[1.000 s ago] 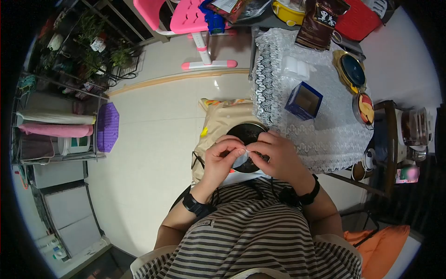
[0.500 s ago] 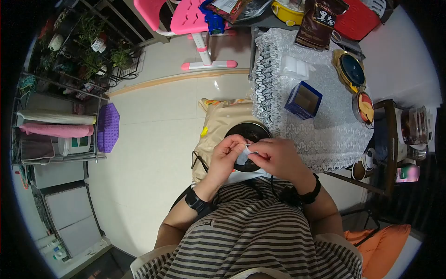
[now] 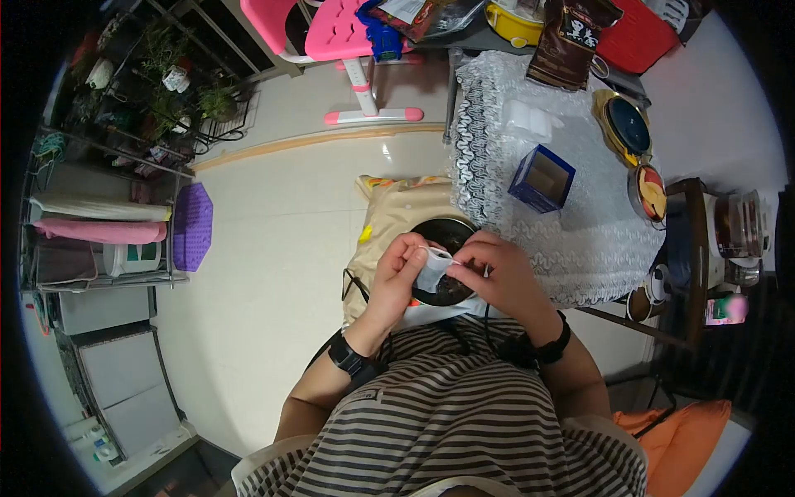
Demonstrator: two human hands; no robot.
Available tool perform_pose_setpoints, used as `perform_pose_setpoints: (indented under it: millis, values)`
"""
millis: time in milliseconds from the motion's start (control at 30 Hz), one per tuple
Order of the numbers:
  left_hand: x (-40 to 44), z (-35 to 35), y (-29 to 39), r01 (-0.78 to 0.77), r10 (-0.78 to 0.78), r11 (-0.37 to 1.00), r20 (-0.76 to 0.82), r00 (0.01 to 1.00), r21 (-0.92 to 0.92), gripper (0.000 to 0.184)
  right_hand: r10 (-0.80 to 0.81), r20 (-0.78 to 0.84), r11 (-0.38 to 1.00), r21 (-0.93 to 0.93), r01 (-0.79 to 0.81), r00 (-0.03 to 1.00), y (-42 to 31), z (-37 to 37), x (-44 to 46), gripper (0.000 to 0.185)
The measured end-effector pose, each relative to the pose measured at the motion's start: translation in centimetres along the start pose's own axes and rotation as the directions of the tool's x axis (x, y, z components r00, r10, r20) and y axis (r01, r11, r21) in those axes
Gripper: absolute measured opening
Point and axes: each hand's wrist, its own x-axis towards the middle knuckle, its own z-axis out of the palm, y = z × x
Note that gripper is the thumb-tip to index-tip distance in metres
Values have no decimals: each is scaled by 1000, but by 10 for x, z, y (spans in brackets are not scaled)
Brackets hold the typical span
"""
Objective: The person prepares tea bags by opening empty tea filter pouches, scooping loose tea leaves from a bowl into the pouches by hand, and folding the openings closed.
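Observation:
A small white filter bag (image 3: 434, 270), like an empty tea bag with a drawstring, hangs between my two hands with its mouth partly spread. My left hand (image 3: 397, 272) pinches its left edge. On the other side, my right hand (image 3: 499, 269) pinches the right edge or the string near it. Below them a dark round bowl (image 3: 432, 225) rests on a beige bag in my lap. Dark loose bits (image 3: 452, 288) lie in the bowl; what they are I cannot make out. My fingers cover part of the bowl.
To the right, a table with a white lace cloth (image 3: 571, 248) holds an open blue box (image 3: 542, 179), a clear plastic pack of white items (image 3: 530, 121) and a brown pouch (image 3: 571, 45). A pink chair (image 3: 339, 31) stands ahead; a shelf rack (image 3: 99, 286) is at left.
My hands have drawn slightly apart, the right one moving right. The white bag's mouth is now spread wider and more of the bag shows.

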Motion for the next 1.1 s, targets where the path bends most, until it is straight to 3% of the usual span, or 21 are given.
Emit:
perform_pose_setpoints:
  millis: [100, 167, 267, 467, 533, 600, 767, 867, 933, 1100]
  values:
    - [-3, 5, 10, 86, -88, 995, -27, 996, -55, 22, -30, -14, 999, 29, 31, 999, 4, 2, 3, 16]
    - [-3, 6, 13, 116, -115, 993, 54, 992, -13, 32, -33, -26, 998, 50, 34, 999, 5, 2, 5, 15]
    - [-3, 0, 8, 135, -133, 989, -38, 990, 67, 33, -21, -25, 997, 79, 23, 999, 6, 0, 8, 12]
    - [-4, -2, 8, 168, -162, 969, -49, 986, 182, 27, -2, -96, 992, 124, 14, 995, 8, -2, 8, 7]
    - [-3, -3, 7, 96, -101, 956, 5, 995, 276, 25, -25, -208, 986, 158, 58, 978, 11, 2, 9, 7]
    - [-1, -3, 8, 19, -45, 931, 65, 997, 364, 23, -13, -202, 987, 154, 45, 979, 10, 1, 11, 7]
    - [0, -6, 7, 302, -301, 953, 33, 953, -13, 20, 53, -209, 987, 160, -19, 976, 6, 1, 15, 8]
    - [1, -3, 12, 313, -314, 949, 43, 948, 37, 20, 58, -198, 984, 176, -22, 978, 9, 6, 16, 9]
    - [2, -2, 16, 356, -357, 933, 27, 934, 46, 20, 109, -224, 950, 312, -35, 969, 12, 14, 17, 10]
    - [3, 2, 17, 427, -426, 904, 54, 903, -4, 17, 177, -158, 940, 321, -119, 971, 11, 17, 16, 11]
